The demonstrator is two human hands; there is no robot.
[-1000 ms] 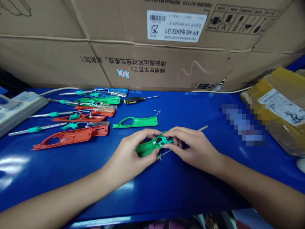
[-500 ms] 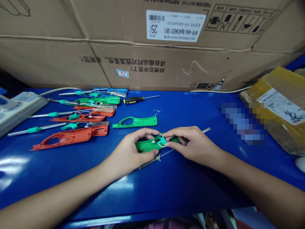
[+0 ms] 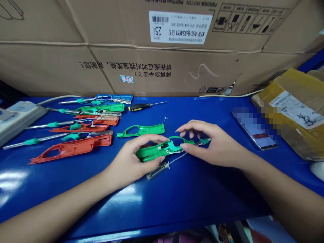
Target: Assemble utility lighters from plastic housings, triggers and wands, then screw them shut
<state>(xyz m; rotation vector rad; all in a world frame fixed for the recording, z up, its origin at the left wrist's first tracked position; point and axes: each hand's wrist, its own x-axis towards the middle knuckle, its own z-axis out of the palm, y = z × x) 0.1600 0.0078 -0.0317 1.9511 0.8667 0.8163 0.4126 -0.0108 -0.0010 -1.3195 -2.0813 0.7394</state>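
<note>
My left hand (image 3: 134, 153) grips the wide end of a green lighter shell half (image 3: 147, 152) between thumb and fingers. Inside the shell sit a teal trigger (image 3: 174, 146) and a dark igniter piece with white wires. My right hand (image 3: 219, 143) hovers over the narrow end, fingers spread apart, its thumb tip close to the trigger; whether it touches cannot be made out. A metal tube with a teal collar (image 3: 205, 141) sticks out beneath that hand, partly hidden. On the table below lies a clear fuel tank (image 3: 157, 171), joined by a thin tube. Another green shell half (image 3: 153, 129) lies behind.
Several opened lighters, including a red one (image 3: 68, 148), lie on the left beside a power strip (image 3: 25, 113). A screwdriver (image 3: 139, 107) rests farther back. A phone (image 3: 255, 130) and a taped parcel (image 3: 298, 135) are on the right. A large cardboard box (image 3: 141, 54) stands behind.
My right hand has loosened its pinch at the trigger, and its fingers have lifted and spread. More of the shell's narrow end shows. The view has shifted slightly to the right.
</note>
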